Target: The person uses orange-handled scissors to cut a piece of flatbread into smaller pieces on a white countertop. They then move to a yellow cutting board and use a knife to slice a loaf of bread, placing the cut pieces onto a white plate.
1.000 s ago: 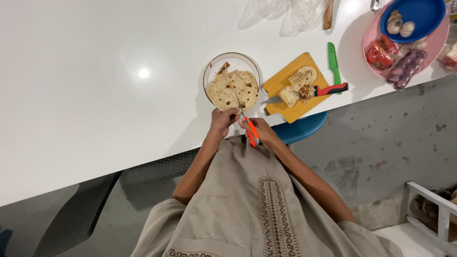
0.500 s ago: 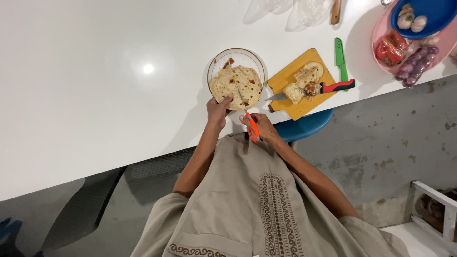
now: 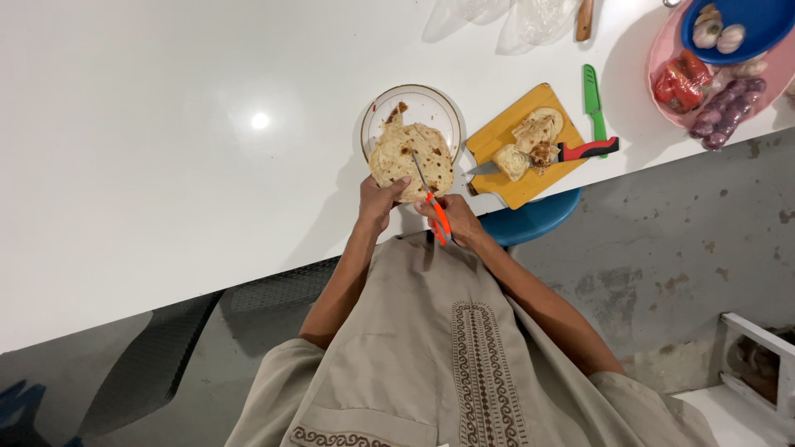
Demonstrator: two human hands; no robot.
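Observation:
A round flatbread [image 3: 411, 154] with brown spots lies over a glass plate [image 3: 431, 101] at the edge of the white table. My left hand [image 3: 378, 201] pinches the flatbread's near edge. Orange-handled scissors [image 3: 432, 207] are gripped in my right hand [image 3: 454, 219], and their blades reach into the flatbread from its near side.
To the right, a wooden cutting board [image 3: 505, 145] carries flatbread pieces [image 3: 530, 136] and a red-handled knife [image 3: 571, 152]. A green knife [image 3: 592, 98] lies beside it. A pink tray [image 3: 662, 45] with a blue bowl [image 3: 741, 29] and vegetables stands at the far right. A blue stool [image 3: 534, 221] sits below.
The view has shifted slightly. The scissors' blades now lie further into the flatbread, while both hands stay at its near edge.

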